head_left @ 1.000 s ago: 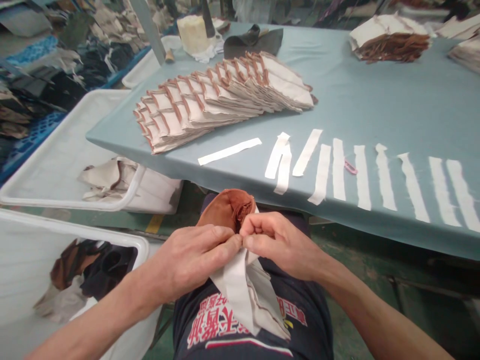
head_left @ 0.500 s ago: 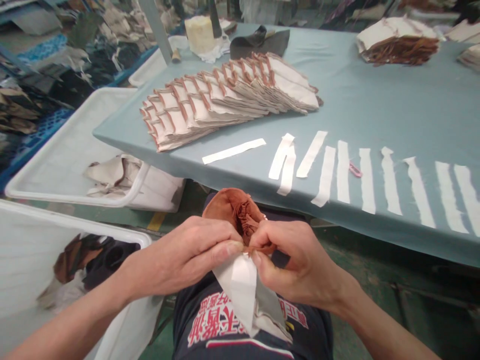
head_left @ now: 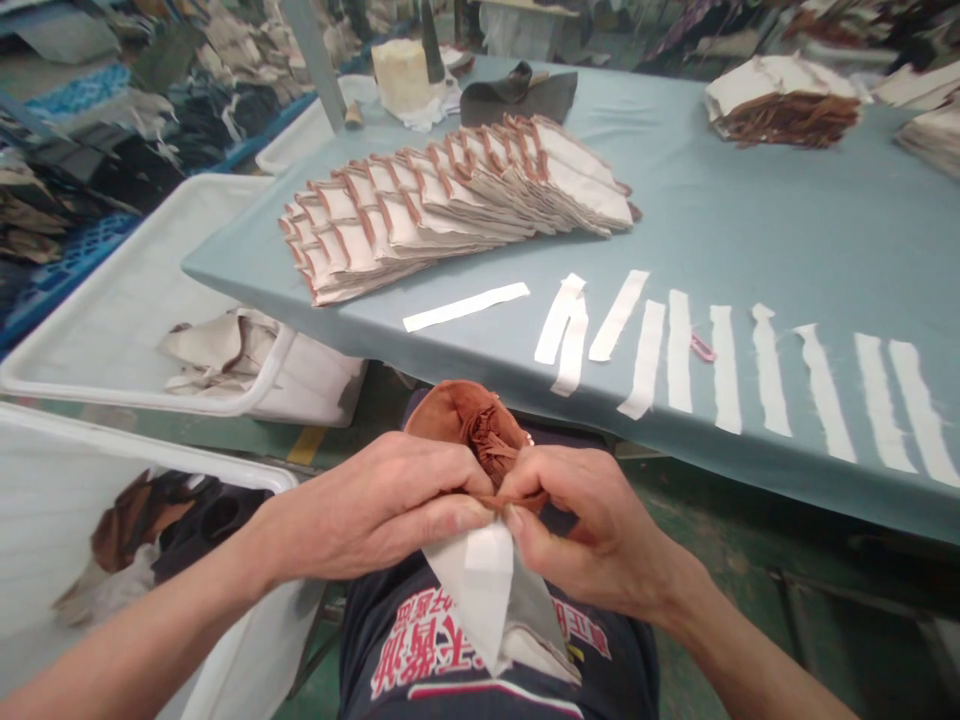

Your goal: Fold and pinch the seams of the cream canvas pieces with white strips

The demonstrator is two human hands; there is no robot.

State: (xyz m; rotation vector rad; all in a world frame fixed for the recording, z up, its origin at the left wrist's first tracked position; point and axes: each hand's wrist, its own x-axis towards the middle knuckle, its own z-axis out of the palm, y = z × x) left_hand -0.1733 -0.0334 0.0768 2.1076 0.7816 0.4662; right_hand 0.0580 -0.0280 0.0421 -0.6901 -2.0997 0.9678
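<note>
A brown suede-like piece (head_left: 442,410) with a gathered middle and pale lining lies over my lap. My left hand (head_left: 382,510) pinches its brown edge between thumb and fingers. Close beside it, my right hand (head_left: 585,525) pinches the same edge, the two thumbs almost touching. Below the thumbs hangs the pale lining (head_left: 472,600), with a whiter strip (head_left: 489,550) on it near the edge. The fold of material under the fingertips is mostly hidden.
A blue-grey covered table (head_left: 750,220) stands ahead. On it lie a fanned stack of pale, brown-edged pieces (head_left: 450,210), several white strips (head_left: 679,350), a pink clip-like item (head_left: 703,346) and another stack (head_left: 784,100). White bins (head_left: 150,400) with material stand at left.
Both hands keep their pinch on the brown edge, with the thumbs shifting slightly. The view has tilted and moved a little.
</note>
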